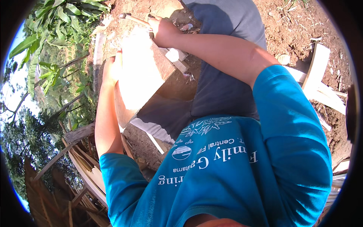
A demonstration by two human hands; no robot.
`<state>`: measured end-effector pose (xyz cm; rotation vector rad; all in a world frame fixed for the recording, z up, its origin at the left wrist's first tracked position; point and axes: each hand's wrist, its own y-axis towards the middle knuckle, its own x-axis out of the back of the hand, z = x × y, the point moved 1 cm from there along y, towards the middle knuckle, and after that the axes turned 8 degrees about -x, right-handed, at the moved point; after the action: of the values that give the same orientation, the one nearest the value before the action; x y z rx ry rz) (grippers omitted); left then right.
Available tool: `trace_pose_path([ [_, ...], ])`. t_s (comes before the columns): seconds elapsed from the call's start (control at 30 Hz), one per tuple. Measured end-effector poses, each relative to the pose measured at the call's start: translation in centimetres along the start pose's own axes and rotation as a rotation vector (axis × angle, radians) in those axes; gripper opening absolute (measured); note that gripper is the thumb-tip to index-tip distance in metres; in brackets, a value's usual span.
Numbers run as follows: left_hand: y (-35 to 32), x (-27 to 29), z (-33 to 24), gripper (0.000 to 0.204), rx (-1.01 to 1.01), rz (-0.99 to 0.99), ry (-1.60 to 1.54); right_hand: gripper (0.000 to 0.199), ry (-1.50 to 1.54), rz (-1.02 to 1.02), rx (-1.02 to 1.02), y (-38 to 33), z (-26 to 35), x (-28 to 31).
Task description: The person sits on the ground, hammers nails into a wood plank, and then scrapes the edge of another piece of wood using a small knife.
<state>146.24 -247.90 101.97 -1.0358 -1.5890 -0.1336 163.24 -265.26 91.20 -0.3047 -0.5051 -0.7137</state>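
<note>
A thick pale wooden block (141, 73), washed out by sunlight, stands tilted in front of me with a grained side facing right. Along its left edge my left hand (113, 70) is closed on it, the fingertips partly lost in glare. My right hand (165, 33) grips the wooden handle of a hammer (137, 20) just beyond the block's far right corner. The hammer's small dark head points left, above the block's far end. Under the right wrist lie short wood offcuts (177, 59).
Pale planks (317, 70) lie crossed on the brown dirt (291, 30) at right. A stack of split boards (89, 170) and a rough post (79, 132) stand at left. Broad-leaved plants (49, 41) grow at far left. My legs in dark trousers (230, 75) flank the block.
</note>
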Motion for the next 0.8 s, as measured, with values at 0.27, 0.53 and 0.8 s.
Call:
trace_pose_path([
  [0.27,0.1,-0.4,3.8,0.078,0.072,-0.061,0.042,0.048,0.173,0.394,0.026,2.2,-1.4,-0.2],
  [0.53,-0.2,0.3,2.7,0.074,0.122,0.011,0.024,0.058,0.073,0.397,0.099,3.5,-1.8,-1.2],
  [0.8,-0.3,0.2,1.3,0.082,0.062,-0.071,0.172,0.046,0.195,0.336,0.104,3.7,-2.4,-1.7],
])
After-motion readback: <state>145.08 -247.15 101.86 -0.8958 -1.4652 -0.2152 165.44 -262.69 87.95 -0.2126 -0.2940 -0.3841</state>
